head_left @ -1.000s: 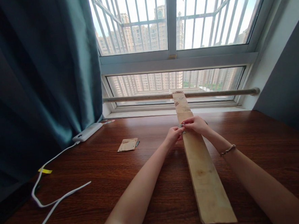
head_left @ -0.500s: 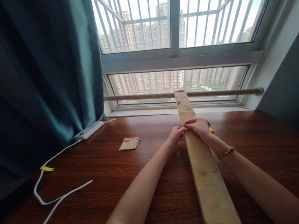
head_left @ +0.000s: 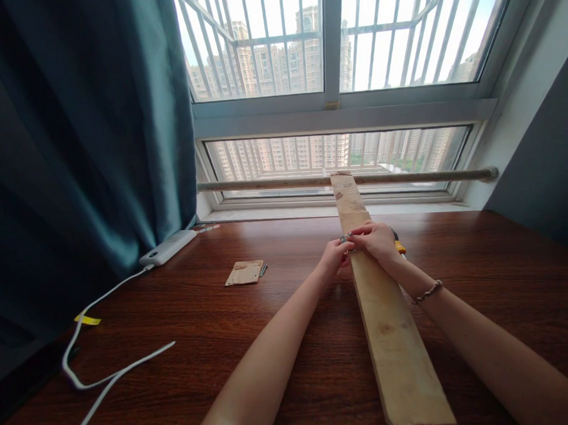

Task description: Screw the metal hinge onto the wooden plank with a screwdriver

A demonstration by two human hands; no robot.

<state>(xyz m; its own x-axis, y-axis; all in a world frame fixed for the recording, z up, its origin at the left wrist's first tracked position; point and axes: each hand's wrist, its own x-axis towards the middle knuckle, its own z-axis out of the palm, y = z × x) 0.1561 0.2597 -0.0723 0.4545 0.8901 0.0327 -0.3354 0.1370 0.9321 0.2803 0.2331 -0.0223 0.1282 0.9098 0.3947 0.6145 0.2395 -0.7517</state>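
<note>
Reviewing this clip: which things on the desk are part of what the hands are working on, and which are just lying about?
In hand:
- wooden plank, lying lengthwise on the desk
- small metal piece, pinched on the plank by left hand and right hand

Lying about:
- power bank with white cable
- cardboard scrap
- yellow tag
- yellow-tipped item, mostly hidden behind the right hand

Head cam; looks fwd/down over table (head_left: 175, 322) toward window (head_left: 333, 75)

Bright daylight floods through the window (head_left: 333, 75), leaving the curtain (head_left: 67, 136) dim; edges bend from wide-angle distortion.
</note>
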